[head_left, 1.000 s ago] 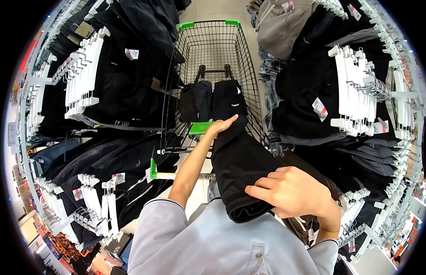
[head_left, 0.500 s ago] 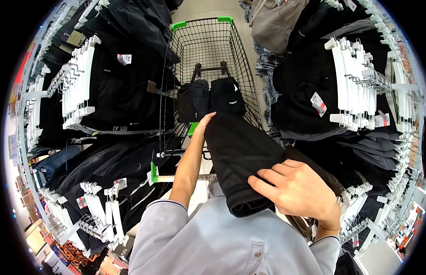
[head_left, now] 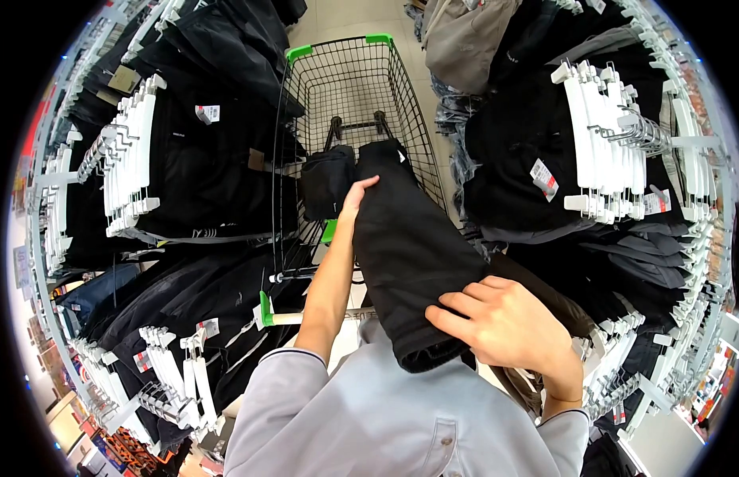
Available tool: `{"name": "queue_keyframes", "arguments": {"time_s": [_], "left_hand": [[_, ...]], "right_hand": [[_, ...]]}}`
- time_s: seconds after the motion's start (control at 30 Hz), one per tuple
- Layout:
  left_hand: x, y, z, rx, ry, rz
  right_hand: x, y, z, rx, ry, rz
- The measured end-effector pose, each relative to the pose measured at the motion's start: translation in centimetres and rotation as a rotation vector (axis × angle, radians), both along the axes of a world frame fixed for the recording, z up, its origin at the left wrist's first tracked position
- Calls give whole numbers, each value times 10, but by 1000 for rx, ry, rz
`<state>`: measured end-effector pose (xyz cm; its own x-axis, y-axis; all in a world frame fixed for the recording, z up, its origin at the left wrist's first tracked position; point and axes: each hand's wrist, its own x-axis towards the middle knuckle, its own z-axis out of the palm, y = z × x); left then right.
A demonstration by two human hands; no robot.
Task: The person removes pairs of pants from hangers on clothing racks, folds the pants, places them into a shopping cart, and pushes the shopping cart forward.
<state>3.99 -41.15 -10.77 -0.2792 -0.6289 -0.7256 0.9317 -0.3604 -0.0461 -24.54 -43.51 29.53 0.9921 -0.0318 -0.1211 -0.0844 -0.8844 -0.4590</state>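
A pair of black trousers (head_left: 413, 254) stretches between my two hands in front of my chest, its open hem facing me. My left hand (head_left: 360, 195) grips the far end, thumb along the edge; its other fingers are hidden behind the cloth. Near the hem, my right hand (head_left: 504, 322) is closed on the fabric from the right side. Just beyond, a folded dark garment (head_left: 328, 183) lies in the cart, and a second folded black garment (head_left: 381, 149) beside it is partly covered by the trousers.
A black wire shopping cart (head_left: 422, 119) with green corners stands ahead, its handle (head_left: 286, 319) by my left forearm. Racks of dark trousers on white hangers (head_left: 135, 155) line the left side, and more white hangers (head_left: 600, 143) line the right.
The far end of the trousers has moved forward with my left hand and covers more of the right folded garment. My right hand stays near the hem.
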Motion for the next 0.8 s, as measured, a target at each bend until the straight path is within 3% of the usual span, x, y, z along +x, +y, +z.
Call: {"name": "queue_keyframes", "arguments": {"time_s": [0.17,0.33,0.4,0.53,0.57,0.6,0.67,0.73,0.8], "left_hand": [[20,-30,61,-204,-102,144],[7,-18,111,-436,-554,194],[1,5,102,-553,-482,118],[-33,46,100,-977,-646,-169],[-44,55,113,-869,-507,-295],[-56,55,118,-912,-403,-259],[-66,52,134,-981,-654,-295],[-79,50,178,-857,-956,-312],[-83,49,180,-729,-1103,-440]], "right_hand": [[-4,-5,-38,-39,56,-35],[-1,-24,-57,22,141,-44],[5,-39,-53,101,123,-90],[24,-70,-58,250,59,-297],[28,-77,-65,296,61,-378],[33,-84,-72,342,62,-455],[33,-93,-92,284,-72,-464],[35,-99,-101,236,-101,-453],[39,-105,-114,284,-246,-455]]}}
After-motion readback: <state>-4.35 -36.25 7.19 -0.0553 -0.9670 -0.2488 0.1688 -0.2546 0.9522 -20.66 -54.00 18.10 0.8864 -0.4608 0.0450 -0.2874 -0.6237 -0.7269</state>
